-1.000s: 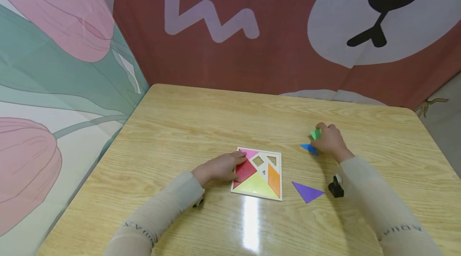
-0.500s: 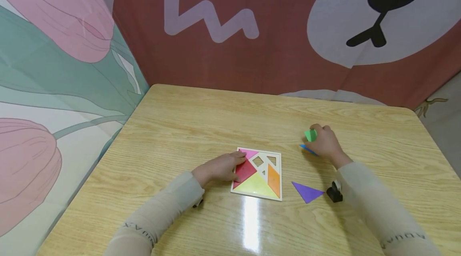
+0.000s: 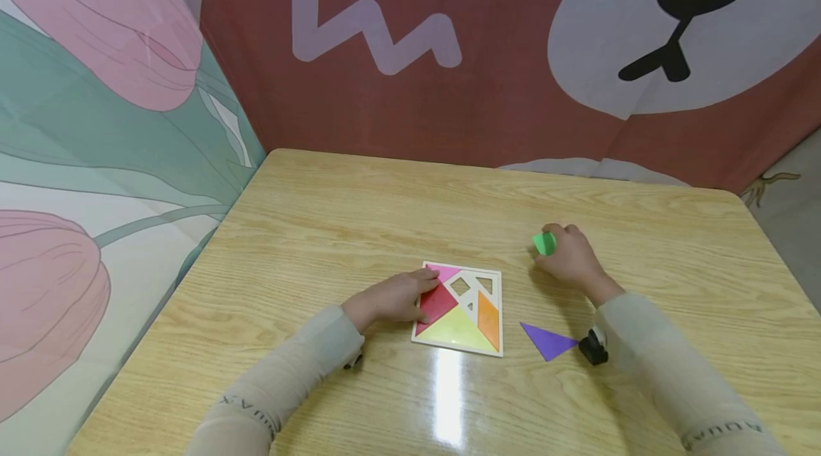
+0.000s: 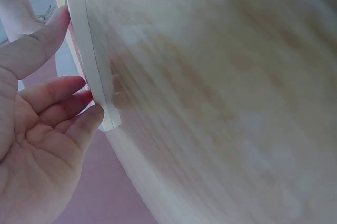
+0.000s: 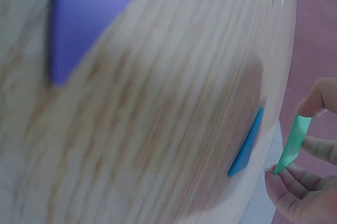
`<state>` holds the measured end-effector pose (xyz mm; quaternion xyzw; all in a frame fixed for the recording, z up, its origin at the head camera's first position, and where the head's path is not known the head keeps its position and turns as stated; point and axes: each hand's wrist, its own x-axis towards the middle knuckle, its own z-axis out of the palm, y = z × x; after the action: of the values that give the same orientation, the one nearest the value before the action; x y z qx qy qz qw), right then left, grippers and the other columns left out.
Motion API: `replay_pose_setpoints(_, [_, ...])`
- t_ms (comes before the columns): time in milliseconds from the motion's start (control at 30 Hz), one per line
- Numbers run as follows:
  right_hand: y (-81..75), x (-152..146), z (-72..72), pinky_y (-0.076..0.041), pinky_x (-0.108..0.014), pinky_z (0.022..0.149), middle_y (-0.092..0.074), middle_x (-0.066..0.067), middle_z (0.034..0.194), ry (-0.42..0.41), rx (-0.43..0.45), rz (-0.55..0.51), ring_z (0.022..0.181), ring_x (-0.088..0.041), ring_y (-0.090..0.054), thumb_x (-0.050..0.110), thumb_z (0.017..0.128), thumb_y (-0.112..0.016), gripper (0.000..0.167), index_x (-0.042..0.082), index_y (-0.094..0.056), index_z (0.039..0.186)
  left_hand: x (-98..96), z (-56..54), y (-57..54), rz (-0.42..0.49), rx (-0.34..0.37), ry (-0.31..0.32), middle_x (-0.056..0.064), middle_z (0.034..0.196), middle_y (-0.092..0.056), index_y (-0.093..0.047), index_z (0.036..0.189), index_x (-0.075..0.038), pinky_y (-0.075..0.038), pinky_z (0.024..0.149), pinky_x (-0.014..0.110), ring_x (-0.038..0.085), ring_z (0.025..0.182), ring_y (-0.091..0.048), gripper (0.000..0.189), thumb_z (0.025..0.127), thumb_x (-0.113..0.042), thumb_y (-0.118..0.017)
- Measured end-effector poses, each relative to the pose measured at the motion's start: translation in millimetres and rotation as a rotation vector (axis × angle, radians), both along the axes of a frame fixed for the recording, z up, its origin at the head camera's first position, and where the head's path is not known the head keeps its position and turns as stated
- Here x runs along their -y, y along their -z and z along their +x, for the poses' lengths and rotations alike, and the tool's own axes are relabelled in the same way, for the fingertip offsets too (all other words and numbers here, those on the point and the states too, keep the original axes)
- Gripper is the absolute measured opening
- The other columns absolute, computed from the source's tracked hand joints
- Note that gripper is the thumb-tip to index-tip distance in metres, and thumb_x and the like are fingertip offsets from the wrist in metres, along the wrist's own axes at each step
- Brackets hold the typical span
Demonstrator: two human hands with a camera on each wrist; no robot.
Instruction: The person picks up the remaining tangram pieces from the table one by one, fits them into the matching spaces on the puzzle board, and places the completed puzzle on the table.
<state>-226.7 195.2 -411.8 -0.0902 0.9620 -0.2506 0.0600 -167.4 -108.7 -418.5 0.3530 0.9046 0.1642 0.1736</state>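
Pinching the green piece (image 5: pixel 294 142) by its edges, your right hand (image 3: pixel 572 260) holds it raised, right of the puzzle board (image 3: pixel 472 294) | fingers spread, your left hand (image 3: pixel 393 297) rests on that board, probably steadying it

Two hands (image 3: pixel 390 297), one board (image 3: pixel 472 286), seven pieces (image 3: pixel 547 342) appear.

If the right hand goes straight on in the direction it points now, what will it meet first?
From the right hand, which holds the green piece, the way over the table looks free, probably to the red cloth; depth is unclear.
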Motion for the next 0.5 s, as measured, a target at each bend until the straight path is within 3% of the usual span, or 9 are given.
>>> replay_pose_setpoints(500, [-2.3, 13, 7.7, -0.044, -0.035, 0.058, -0.042, -0.029, 0.101, -0.031, -0.028, 0.001, 0.077, -0.032, -0.046, 0.014, 0.068, -0.062, 0.060, -0.008, -0.041, 0.119, -0.7, -0.3, -1.9, -0.008, 0.006, -0.010, 0.012, 0.134, -0.034, -0.038, 0.128, 0.003, -0.022, 0.100, 0.026, 0.021, 0.123, -0.028, 0.064, 0.075, -0.021, -0.066])
